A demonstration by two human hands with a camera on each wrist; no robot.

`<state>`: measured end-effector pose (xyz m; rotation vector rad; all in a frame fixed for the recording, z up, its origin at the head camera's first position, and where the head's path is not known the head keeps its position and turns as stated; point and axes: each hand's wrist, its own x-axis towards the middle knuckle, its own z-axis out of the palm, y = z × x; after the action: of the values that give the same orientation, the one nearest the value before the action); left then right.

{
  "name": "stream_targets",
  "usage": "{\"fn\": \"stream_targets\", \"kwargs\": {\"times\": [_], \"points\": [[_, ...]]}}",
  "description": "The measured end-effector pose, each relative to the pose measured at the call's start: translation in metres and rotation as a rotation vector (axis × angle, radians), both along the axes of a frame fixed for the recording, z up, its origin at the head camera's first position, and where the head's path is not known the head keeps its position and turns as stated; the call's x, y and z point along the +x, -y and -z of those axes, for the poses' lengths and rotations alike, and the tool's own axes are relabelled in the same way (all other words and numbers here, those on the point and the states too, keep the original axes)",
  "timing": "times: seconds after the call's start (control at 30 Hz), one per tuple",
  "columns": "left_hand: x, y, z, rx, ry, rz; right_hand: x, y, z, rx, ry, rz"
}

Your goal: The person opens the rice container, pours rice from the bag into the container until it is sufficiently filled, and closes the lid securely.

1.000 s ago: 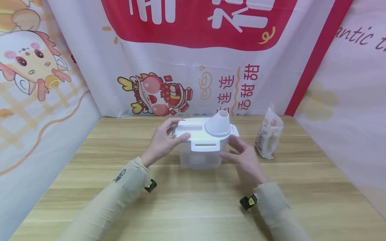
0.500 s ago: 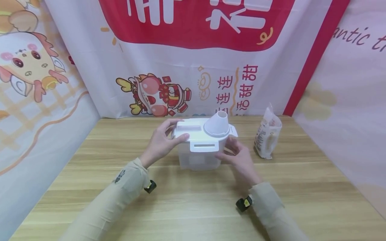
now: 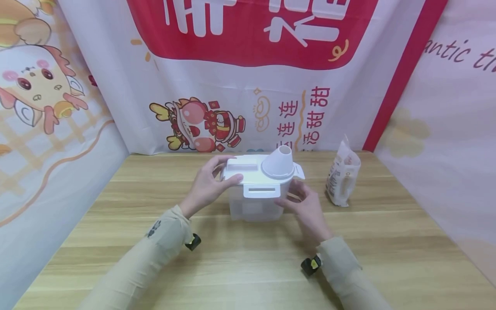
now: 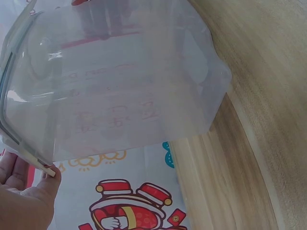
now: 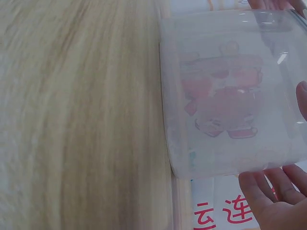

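Observation:
A clear plastic storage box [image 3: 255, 209] stands upright on the table, wearing a white lid [image 3: 242, 177]. The lid has a raised handle at left, a slotted tab in front and a cone-shaped cap [image 3: 278, 162] with an open top at right. My left hand [image 3: 206, 184] grips the lid's left end, thumb on top. My right hand [image 3: 308, 211] holds the box's right side, thumb on the front wall and fingers towards the back. Through the see-through box [image 5: 220, 100] in the right wrist view, the printed backdrop shows. The left wrist view has my left fingertips [image 4: 50, 179] at the lid's edge.
To the right of the box, a white printed plastic bag [image 3: 342, 178] stands on the wooden table [image 3: 248, 267]. Patterned cloth [image 3: 248, 77] hangs along the table's back edge, with more cloth at both sides.
My right hand has shifted slightly left, its thumb farther onto the front wall. The left hand keeps its grip on the lid. The head view has tilted a little.

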<state>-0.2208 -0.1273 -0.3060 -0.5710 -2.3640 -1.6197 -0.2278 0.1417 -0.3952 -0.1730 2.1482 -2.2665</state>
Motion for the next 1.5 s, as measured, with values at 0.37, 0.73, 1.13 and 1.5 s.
{"fn": "stream_targets", "kwargs": {"times": [0.37,0.73,1.13,1.5], "points": [[0.002,-0.001,-0.003,-0.029,-0.001,0.0,0.002,0.0,-0.001,0.005,0.0,0.006],[-0.021,0.008,0.023,-0.03,0.01,-0.01,-0.002,0.001,0.001,0.147,-0.054,0.017],[-0.025,0.012,0.023,-0.099,0.011,-0.025,-0.001,0.003,0.001,0.101,-0.086,-0.007],[-0.027,0.022,0.001,-0.115,-0.024,0.053,-0.003,0.001,0.002,0.089,-0.078,-0.009]]}}
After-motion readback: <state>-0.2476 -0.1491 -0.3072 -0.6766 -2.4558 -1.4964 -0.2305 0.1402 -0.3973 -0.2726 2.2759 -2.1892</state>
